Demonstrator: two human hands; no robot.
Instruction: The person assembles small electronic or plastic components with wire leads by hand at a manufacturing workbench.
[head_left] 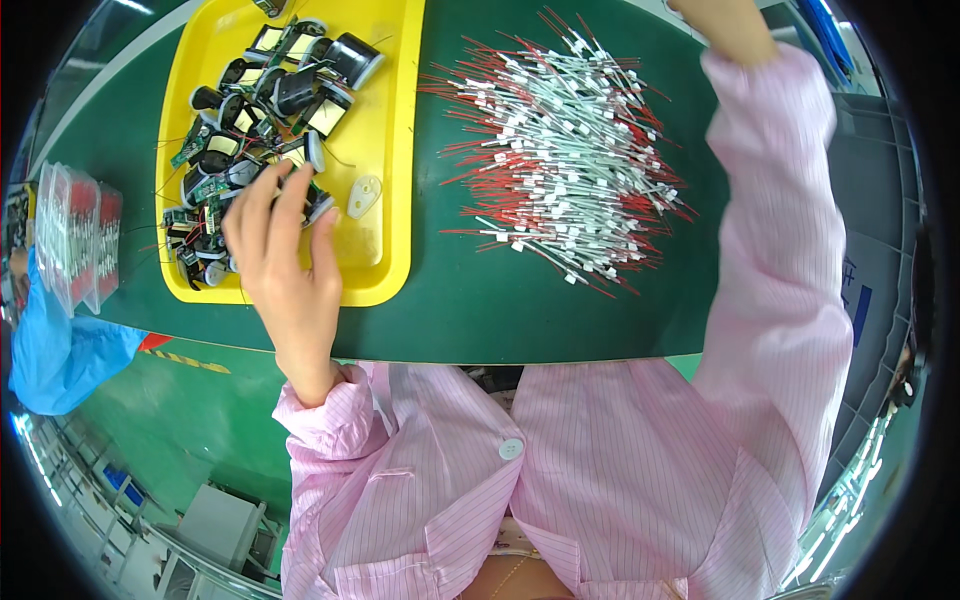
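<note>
Black parts (297, 92): in the yellow tray (387, 220), under and beyond the left fingers (257, 212).
Left fingers: spread; I can't tell if pinching.
Right hand (714, 16): fingers cut off, can't tell.
Wires (560, 150): right of left fingers.

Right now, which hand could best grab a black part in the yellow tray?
Probably the left hand: it is over the black parts in the yellow tray. The right hand is past the wire pile, at the picture's top edge.
</note>
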